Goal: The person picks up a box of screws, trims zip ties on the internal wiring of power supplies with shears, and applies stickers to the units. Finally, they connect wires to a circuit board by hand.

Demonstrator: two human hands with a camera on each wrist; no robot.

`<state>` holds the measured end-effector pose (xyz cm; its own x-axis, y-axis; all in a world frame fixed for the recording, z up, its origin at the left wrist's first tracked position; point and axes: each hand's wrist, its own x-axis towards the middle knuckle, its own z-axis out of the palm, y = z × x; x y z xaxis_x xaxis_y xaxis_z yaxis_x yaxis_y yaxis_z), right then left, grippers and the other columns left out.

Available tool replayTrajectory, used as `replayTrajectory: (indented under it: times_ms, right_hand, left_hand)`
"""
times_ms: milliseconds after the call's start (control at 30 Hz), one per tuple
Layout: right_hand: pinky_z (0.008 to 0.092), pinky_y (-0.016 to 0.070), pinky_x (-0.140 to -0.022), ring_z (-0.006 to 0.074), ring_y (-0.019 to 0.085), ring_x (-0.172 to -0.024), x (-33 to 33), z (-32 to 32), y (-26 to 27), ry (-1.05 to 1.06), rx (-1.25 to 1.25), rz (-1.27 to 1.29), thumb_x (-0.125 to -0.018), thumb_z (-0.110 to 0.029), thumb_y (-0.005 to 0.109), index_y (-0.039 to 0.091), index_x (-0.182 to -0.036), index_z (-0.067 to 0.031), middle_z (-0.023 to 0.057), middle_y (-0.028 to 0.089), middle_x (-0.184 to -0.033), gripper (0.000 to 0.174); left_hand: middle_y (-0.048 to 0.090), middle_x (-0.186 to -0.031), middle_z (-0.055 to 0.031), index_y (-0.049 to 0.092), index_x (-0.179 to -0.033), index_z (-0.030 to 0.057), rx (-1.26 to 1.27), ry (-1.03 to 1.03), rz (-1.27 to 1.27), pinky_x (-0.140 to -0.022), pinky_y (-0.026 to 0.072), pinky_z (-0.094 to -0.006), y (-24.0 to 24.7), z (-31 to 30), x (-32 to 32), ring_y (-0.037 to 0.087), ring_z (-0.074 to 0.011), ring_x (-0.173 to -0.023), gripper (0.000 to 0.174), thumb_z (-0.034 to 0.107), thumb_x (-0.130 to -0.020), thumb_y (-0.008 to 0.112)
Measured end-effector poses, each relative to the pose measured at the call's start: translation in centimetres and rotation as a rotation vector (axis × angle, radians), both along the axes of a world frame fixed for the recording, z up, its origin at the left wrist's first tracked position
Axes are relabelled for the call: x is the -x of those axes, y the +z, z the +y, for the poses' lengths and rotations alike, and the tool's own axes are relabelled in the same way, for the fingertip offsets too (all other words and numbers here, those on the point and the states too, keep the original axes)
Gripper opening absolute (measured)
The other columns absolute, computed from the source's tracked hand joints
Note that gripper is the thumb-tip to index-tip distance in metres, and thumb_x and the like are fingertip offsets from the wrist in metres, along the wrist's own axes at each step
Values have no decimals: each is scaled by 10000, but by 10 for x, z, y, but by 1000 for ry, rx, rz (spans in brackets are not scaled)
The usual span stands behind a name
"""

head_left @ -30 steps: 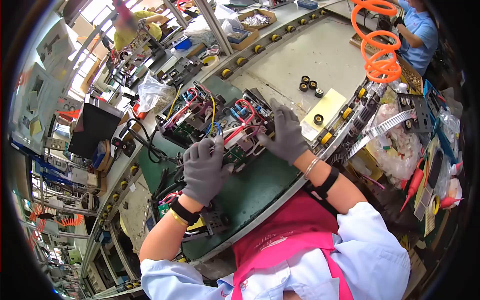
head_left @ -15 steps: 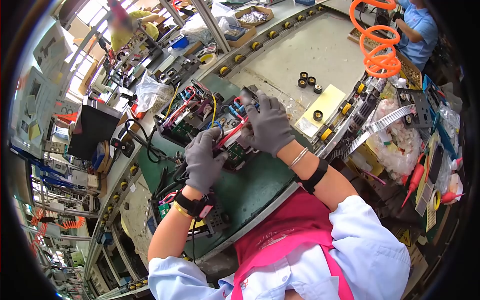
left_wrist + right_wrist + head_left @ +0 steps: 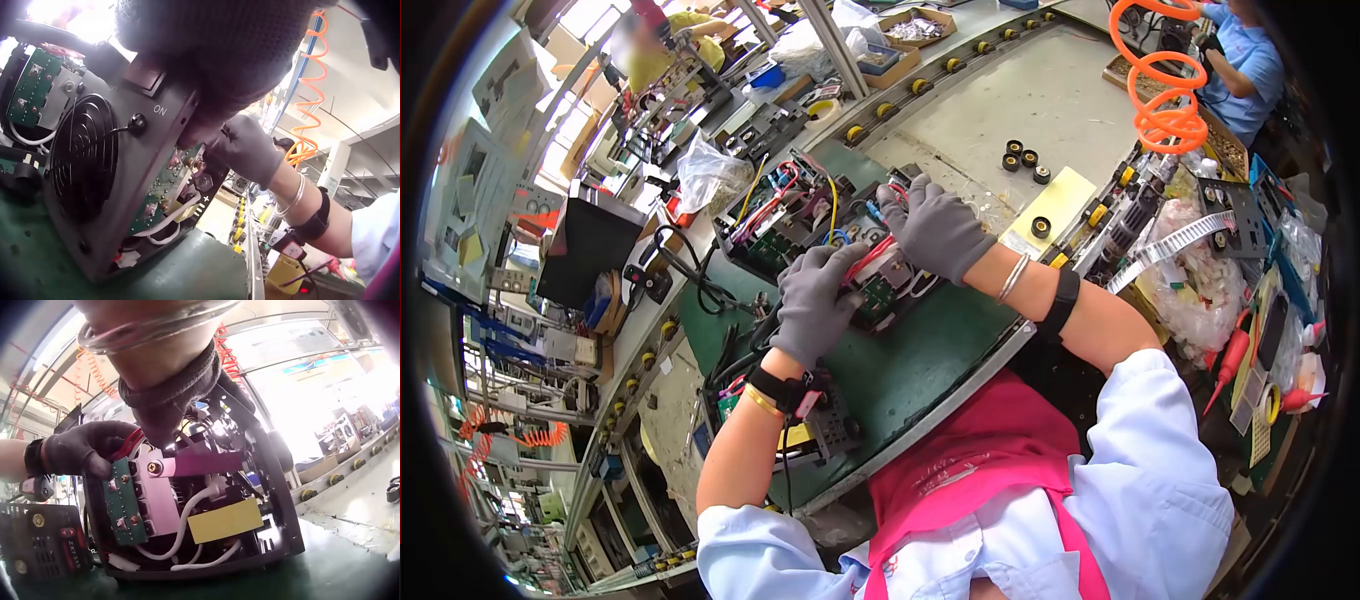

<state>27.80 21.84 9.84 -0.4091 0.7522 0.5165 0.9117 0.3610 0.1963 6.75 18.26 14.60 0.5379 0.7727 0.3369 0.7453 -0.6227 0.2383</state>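
Note:
An open electrical unit (image 3: pixel 165 569) with a black metal frame stands on the green bench mat. Inside are a green circuit board (image 3: pixel 125 509), white cables and a yellow block (image 3: pixel 226 521). Its end panel (image 3: pixel 156 140) carries a fan grille (image 3: pixel 84 156) and a switch marked ON. My gloved left hand (image 3: pixel 812 300) is over this end, red wires (image 3: pixel 129 445) between its fingers and thumb. My gloved right hand (image 3: pixel 945 235) reaches down into the unit's far end. I cannot tell what its fingertips hold, as the glove covers them.
A second opened unit (image 3: pixel 775 235) lies alongside to the left, with black cords (image 3: pixel 705 285). Another unit (image 3: pixel 830 425) is near my left forearm. Beyond lie small black rollers (image 3: pixel 1041 227) and a yellow sheet (image 3: pixel 1055 200). An orange coiled hose (image 3: pixel 1170 125) hangs at the right.
My right hand has moved left from the outer end of the unit to over its inside. My left hand has shifted slightly forward, onto the red wires. The unit stays in place.

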Motion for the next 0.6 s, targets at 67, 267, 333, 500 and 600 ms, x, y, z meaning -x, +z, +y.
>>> replayTrajectory:
  times_ms: [67, 267, 333, 500, 600]
  right_hand:
    - [465, 533, -743, 440, 612, -918, -3, -4, -4, 31, -24, 15, -893, -141, 491, 443, -1347, 28, 424, 553, -1113, 487]
    - [471, 514, -787, 452, 580, -990, 0, -12, 5, 7, 98, 70, -900, -170, 484, 452, -1356, 0, 442, 494, -1184, 487]
    - [478, 499, -816, 455, 557, -1036, 0, -14, 7, -35, 138, 82, -902, -184, 482, 459, -1360, -24, 434, 474, -1222, 485]
    - [517, 477, -885, 487, 542, -1107, 3, -14, 6, -95, 160, 83, -883, -239, 529, 407, -1415, -95, 419, 425, -1314, 564]
    - [481, 514, -814, 466, 569, -1072, 3, -8, 6, -77, 182, 71, -904, -214, 506, 467, -1357, -83, 413, 446, -1283, 473]
  left_hand:
    - [628, -1078, -122, 626, -1219, 168, 32, 7, 17, -879, 469, -430, -2, 1, 2, 587, -338, -1017, 640, 82, -608, 796]
    - [621, -1092, -109, 642, -1175, 143, 55, 46, 75, -905, 458, -422, -1, 2, 0, 586, -328, -1031, 569, 118, -629, 800]
    - [620, -1091, -105, 641, -1175, 144, 47, 46, 67, -903, 458, -422, -3, 4, 2, 587, -327, -1029, 568, 124, -630, 800]
    - [617, -1075, -114, 642, -1152, 143, 70, 74, 93, -894, 458, -426, -2, 7, 3, 582, -332, -1044, 542, 161, -629, 783]
    - [612, -1044, -122, 638, -1132, 136, 121, 113, 169, -878, 459, -431, 4, 10, -3, 586, -336, -1029, 524, 192, -628, 773]
